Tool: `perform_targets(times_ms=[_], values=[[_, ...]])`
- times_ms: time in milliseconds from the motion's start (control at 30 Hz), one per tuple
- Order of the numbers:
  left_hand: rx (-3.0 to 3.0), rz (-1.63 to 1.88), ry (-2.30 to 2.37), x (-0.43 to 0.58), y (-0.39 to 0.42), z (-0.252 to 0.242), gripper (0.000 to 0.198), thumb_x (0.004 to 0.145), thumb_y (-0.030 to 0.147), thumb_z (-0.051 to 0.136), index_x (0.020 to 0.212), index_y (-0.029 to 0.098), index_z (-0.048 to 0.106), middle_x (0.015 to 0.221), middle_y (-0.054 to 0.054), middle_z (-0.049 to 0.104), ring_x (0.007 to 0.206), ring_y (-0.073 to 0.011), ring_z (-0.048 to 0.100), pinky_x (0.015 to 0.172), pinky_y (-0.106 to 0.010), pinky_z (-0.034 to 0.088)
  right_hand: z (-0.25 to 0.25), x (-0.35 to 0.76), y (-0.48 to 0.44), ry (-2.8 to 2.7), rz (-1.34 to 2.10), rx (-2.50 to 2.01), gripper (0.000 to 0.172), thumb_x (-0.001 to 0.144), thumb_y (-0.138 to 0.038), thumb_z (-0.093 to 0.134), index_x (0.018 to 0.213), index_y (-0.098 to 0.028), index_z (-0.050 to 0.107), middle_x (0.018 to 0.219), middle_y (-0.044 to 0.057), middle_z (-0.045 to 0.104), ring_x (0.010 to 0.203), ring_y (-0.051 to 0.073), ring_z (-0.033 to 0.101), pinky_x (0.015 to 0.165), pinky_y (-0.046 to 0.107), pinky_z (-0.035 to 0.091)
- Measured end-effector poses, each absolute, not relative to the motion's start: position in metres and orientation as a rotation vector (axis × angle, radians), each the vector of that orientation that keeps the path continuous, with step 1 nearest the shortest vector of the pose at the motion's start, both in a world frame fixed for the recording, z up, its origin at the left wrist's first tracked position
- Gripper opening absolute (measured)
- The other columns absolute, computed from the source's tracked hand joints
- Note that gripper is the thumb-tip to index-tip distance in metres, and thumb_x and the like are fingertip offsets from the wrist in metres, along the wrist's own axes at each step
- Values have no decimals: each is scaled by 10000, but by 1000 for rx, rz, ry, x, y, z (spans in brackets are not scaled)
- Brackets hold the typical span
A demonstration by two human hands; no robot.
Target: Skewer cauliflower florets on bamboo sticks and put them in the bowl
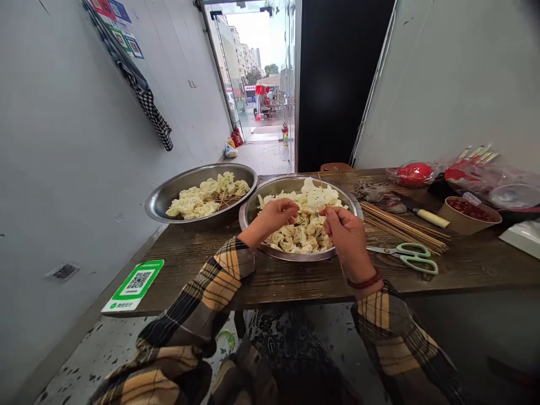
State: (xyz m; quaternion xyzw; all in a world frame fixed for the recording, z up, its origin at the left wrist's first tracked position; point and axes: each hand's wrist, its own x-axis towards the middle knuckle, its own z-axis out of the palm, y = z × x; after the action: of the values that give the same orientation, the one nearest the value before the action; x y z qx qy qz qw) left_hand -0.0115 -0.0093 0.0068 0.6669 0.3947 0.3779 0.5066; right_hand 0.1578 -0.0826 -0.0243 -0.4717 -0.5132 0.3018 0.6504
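My right hand point(346, 233) is closed around a thin bamboo skewer point(341, 269), whose lower end sticks out below the palm. Its upper tip rises beside a large pale cauliflower piece point(319, 195); whether the piece is threaded on it is hard to tell. My left hand point(276, 219) hovers over the near side of the steel bowl point(297, 257), thumb and fingertips pinched together, and anything between them is hidden. Cut cauliflower florets point(301, 237) fill this bowl below both hands.
Left of the bowl stands a second steel basin point(158, 205) with skewered cauliflower point(202, 197). On the right lie loose skewers point(405, 228), green-handled scissors point(411, 256), a knife point(430, 217) and a paper tub point(464, 222) of red contents. A payment-code sign point(135, 284) sits at the table's left.
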Motion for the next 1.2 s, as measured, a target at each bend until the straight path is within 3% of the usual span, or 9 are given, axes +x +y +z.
perform_targets(times_ms=[100,233,333,533,800,1000,1200], values=[[1985,853,1009,-5,-3,1,110,635,105,650,673,196,699,589,-8,607,542,-120,499,576,-235,397,-23,158,-83,-1183,650,-1076,319,874,-447,508,831,-167,654,501,-50,467,436,81,386,433,211,301],[2260,742,933,2,-1,-10,302,571,8,584,718,229,728,752,-28,666,695,-162,571,745,-256,426,-20,158,-84,-1212,664,-1056,320,876,-439,501,794,-166,648,505,-49,468,457,89,416,461,213,326],[2273,652,848,5,-2,-17,332,544,-23,566,693,230,721,798,-44,669,770,-182,592,817,-259,417,-18,158,-86,-1233,657,-1059,320,879,-431,496,790,-165,650,521,-45,480,469,91,423,470,212,330],[2478,584,908,2,2,-21,227,572,13,565,592,214,667,617,-24,587,592,-156,507,667,-247,404,-18,160,-87,-1256,627,-1067,327,885,-428,492,803,-159,659,527,-42,492,473,92,432,482,213,338],[2535,468,961,-7,2,-17,144,642,116,564,617,193,682,609,-13,606,594,-132,513,611,-233,383,-18,159,-87,-1245,646,-1056,327,887,-431,493,803,-158,652,517,-49,473,458,86,412,465,208,322],[1902,894,1188,-13,-1,-5,88,722,209,563,737,149,626,549,3,585,512,-119,540,524,-233,408,-20,157,-86,-1243,674,-1054,334,880,-451,504,816,-160,655,517,-48,472,452,89,402,450,213,304],[1316,1353,963,-22,-3,0,198,637,248,715,764,138,610,600,10,600,524,-95,562,536,-227,448,-22,154,-86,-1431,695,-1105,339,879,-433,495,775,-158,664,484,-46,463,453,103,408,459,225,308]])
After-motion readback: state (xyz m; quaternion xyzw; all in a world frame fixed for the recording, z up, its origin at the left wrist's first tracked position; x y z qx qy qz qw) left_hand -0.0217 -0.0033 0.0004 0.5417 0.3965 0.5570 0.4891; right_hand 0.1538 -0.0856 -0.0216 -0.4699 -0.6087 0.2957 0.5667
